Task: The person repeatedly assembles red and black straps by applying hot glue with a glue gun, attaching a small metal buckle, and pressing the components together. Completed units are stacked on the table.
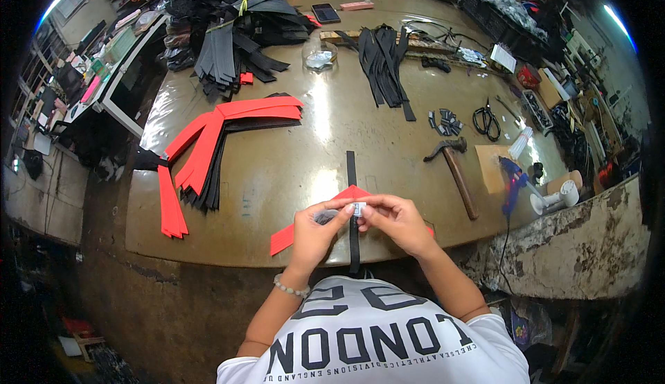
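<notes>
At the table's near edge my left hand [312, 237] and my right hand [400, 226] meet, fingertips pinched together on a small white label [359, 208]. A greyish rolled band [325, 216] shows inside the curl of my left hand; what it is made of, I cannot tell. Beneath my hands lies a red strip [282, 240] angled to a peak, its middle partly covered by my fingers. A narrow black strap [351, 166] runs straight from beyond that peak, under my hands, to the table edge.
Red and black strips [208, 150] lie fanned at left, with a large heap of black strips [242, 37] behind. More black straps [386, 65] lie farther back. To the right are a hammer [457, 176], small metal clips [445, 122], scissors [486, 122] and a blue glue gun [511, 176].
</notes>
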A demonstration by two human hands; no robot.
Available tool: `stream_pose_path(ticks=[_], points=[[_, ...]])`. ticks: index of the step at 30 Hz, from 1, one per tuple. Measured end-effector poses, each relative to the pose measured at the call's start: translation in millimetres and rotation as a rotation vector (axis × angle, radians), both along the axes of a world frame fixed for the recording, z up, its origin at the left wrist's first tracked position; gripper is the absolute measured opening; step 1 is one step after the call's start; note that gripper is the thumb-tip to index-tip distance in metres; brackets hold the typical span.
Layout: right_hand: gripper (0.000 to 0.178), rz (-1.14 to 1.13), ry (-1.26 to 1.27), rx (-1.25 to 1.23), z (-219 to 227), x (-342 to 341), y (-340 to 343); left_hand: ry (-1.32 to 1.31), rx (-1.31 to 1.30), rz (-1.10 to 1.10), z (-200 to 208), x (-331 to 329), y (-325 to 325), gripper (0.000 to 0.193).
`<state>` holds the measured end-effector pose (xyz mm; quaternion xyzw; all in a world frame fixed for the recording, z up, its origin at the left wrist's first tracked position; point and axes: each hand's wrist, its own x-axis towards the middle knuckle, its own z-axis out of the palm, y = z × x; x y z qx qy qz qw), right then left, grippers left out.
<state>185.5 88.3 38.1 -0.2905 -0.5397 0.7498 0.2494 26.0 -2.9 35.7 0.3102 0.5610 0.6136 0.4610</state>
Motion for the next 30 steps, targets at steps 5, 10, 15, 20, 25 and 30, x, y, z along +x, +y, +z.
stream_pose_path(ticks=[5, 10, 15, 20, 25, 30], points=[[0.025, -0.036, -0.018, -0.018, -4.7, -0.8, -5.9, 0.103, -0.013, 0.080, 5.2, 9.0, -7.5, 0.028], [0.023, -0.027, -0.019, -0.010, -5.0, 1.2, -4.0, 0.113, -0.031, 0.020, 2.3, 4.2, -9.9, 0.021], [0.021, 0.018, -0.038, -0.030, -4.7, 1.7, 1.9, 0.088, -0.039, 0.006, -4.1, 1.0, -6.8, 0.019], [0.019, 0.047, -0.018, -0.144, -5.6, 0.2, 7.3, 0.061, -0.031, -0.021, -6.3, -1.3, -5.2, 0.021], [0.020, 0.070, -0.060, -0.122, -11.8, -1.5, 13.1, 0.106, -0.045, 0.000, -8.4, -2.1, -3.7, 0.020], [0.021, 0.060, -0.307, 0.164, -19.3, -12.9, 30.6, 0.489, -0.066, 0.035, -22.6, -7.5, 10.2, 0.019]])
